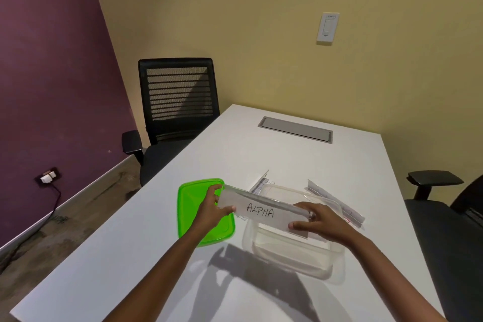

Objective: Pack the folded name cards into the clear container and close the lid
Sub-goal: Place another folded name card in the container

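Note:
A folded white name card (261, 210) marked "ALPHA" is held above the clear container (295, 259). My left hand (209, 213) pinches its left end and my right hand (317, 222) grips its right end. The container stands open on the white table (130, 256); its inside looks bare where I can see it. The green lid (193, 206) lies flat to the container's left, partly under my left hand. Two more folded cards rest behind the container, one at the back left (260, 183) and one at the back right (337, 202).
A grey cable hatch (295, 129) is set into the table's far end. A black mesh chair (177, 112) stands at the table's left side and another black chair (449, 217) at the right. A wall socket with a cable (48, 178) sits low on the purple wall.

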`<act>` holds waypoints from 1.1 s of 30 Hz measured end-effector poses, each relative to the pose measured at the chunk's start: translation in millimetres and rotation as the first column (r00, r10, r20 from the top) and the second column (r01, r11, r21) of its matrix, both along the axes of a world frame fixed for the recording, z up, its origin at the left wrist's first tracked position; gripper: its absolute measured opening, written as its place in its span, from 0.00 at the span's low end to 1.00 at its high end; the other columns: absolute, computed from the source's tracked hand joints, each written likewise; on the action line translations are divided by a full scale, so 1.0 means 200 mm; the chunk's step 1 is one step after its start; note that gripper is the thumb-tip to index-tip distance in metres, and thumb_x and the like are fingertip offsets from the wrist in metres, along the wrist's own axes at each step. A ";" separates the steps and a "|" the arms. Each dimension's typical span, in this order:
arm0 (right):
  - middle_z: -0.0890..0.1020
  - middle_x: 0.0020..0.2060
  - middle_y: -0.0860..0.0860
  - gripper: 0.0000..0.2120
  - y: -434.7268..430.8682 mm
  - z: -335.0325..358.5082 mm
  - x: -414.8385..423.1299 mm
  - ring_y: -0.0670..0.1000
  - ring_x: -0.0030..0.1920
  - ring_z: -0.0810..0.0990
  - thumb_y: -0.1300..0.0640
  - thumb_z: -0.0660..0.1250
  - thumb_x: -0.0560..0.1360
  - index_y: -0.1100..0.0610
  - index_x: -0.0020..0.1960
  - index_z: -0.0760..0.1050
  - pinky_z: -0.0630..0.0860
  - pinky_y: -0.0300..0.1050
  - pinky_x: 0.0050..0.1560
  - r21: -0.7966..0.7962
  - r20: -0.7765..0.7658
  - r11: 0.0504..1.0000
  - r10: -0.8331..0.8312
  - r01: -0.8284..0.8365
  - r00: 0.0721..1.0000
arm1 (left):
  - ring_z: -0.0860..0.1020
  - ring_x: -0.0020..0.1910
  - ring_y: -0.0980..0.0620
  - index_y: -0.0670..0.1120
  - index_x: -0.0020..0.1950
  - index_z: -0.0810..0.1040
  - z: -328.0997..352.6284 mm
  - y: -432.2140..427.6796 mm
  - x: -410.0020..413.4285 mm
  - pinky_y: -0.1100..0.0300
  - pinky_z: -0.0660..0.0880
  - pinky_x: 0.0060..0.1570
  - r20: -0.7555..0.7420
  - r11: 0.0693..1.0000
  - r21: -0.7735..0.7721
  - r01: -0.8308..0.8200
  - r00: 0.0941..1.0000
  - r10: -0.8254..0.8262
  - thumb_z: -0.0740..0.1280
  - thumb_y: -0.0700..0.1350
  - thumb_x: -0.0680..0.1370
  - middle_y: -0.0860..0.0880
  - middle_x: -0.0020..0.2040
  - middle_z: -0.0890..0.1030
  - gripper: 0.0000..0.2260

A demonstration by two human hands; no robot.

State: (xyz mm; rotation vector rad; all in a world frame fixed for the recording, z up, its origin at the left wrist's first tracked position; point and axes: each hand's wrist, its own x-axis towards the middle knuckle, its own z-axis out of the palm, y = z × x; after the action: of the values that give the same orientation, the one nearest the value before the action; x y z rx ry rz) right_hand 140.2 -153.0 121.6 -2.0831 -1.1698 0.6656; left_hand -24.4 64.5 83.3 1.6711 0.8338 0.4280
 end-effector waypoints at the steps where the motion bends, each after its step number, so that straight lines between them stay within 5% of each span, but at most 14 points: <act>1: 0.77 0.34 0.42 0.14 -0.02 -0.01 0.02 0.36 0.29 0.72 0.50 0.73 0.69 0.53 0.52 0.79 0.65 0.31 0.33 -0.006 -0.003 1.000 -0.010 0.010 1.000 | 0.73 0.47 0.46 0.45 0.69 0.65 0.00 0.00 0.02 0.51 0.75 0.47 -0.043 0.998 0.048 0.043 0.998 -0.041 0.73 0.34 0.70 0.41 0.50 0.71 0.30; 5: 0.82 0.42 0.47 0.16 -0.10 -0.04 0.09 0.37 0.35 0.76 0.50 0.73 0.69 0.55 0.54 0.79 0.68 0.29 0.36 -0.059 -0.023 0.997 -0.055 0.053 0.998 | 0.72 0.41 0.49 0.45 0.70 0.66 0.04 -0.03 0.13 0.63 0.67 0.31 -0.239 0.943 0.234 0.236 0.954 -0.179 0.74 0.40 0.70 0.45 0.44 0.72 0.31; 8: 0.83 0.52 0.47 0.16 -0.16 -0.06 0.15 0.47 0.51 0.80 0.49 0.73 0.68 0.49 0.55 0.78 0.74 0.41 0.51 -0.112 -0.011 0.989 -0.094 0.092 0.996 | 0.71 0.37 0.48 0.45 0.66 0.69 0.06 -0.06 0.23 0.63 0.66 0.29 -0.327 0.906 0.273 0.323 0.917 -0.228 0.74 0.41 0.68 0.47 0.40 0.74 0.28; 11: 0.81 0.57 0.47 0.22 -0.19 -0.08 0.21 0.47 0.58 0.78 0.49 0.73 0.67 0.48 0.60 0.75 0.73 0.45 0.61 -0.193 0.038 0.975 -0.102 0.107 0.994 | 0.78 0.42 0.44 0.45 0.63 0.73 0.06 -0.10 0.33 0.57 0.73 0.39 -0.383 0.880 0.292 0.373 0.889 -0.250 0.76 0.42 0.66 0.42 0.49 0.81 0.26; 16: 0.76 0.63 0.53 0.27 -0.18 -0.13 0.31 0.50 0.59 0.74 0.49 0.70 0.70 0.49 0.67 0.68 0.69 0.42 0.57 -0.384 0.181 0.917 -0.042 0.110 0.983 | 0.75 0.64 0.46 0.46 0.65 0.73 0.01 -0.14 0.52 0.57 0.72 0.60 -0.590 0.800 0.333 0.499 0.772 -0.236 0.74 0.42 0.68 0.46 0.66 0.76 0.27; 23: 0.73 0.66 0.57 0.26 -0.06 -0.20 0.42 0.56 0.65 0.71 0.54 0.66 0.74 0.55 0.70 0.63 0.67 0.46 0.62 -0.635 0.295 0.769 0.160 0.068 0.942 | 0.74 0.66 0.45 0.42 0.65 0.72 -0.09 -0.19 0.69 0.54 0.71 0.64 -0.834 0.563 0.414 0.715 0.546 -0.080 0.62 0.36 0.76 0.44 0.66 0.76 0.17; 29: 0.72 0.66 0.60 0.27 0.02 -0.30 0.44 0.59 0.65 0.72 0.57 0.67 0.73 0.57 0.70 0.63 0.69 0.48 0.62 -0.738 0.263 0.674 0.245 0.031 0.933 | 0.63 0.71 0.45 0.42 0.64 0.73 -0.23 -0.21 0.72 0.53 0.63 0.67 -0.908 0.340 0.404 0.849 0.417 0.039 0.57 0.37 0.78 0.44 0.64 0.78 0.15; 33: 0.71 0.67 0.60 0.27 0.04 -0.37 0.42 0.60 0.66 0.71 0.59 0.67 0.73 0.58 0.71 0.63 0.68 0.48 0.63 -0.762 0.231 0.648 0.263 0.006 0.937 | 0.62 0.72 0.45 0.42 0.63 0.75 -0.31 -0.21 0.72 0.51 0.59 0.69 -0.939 0.273 0.343 0.899 0.340 0.058 0.57 0.38 0.78 0.45 0.63 0.79 0.15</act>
State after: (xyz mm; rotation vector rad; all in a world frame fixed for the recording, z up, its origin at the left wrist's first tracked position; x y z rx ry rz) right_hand 225.0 -145.4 47.0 -2.9250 -1.3838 1.0473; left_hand 119.0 21.5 21.5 3.1999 0.5866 -0.7627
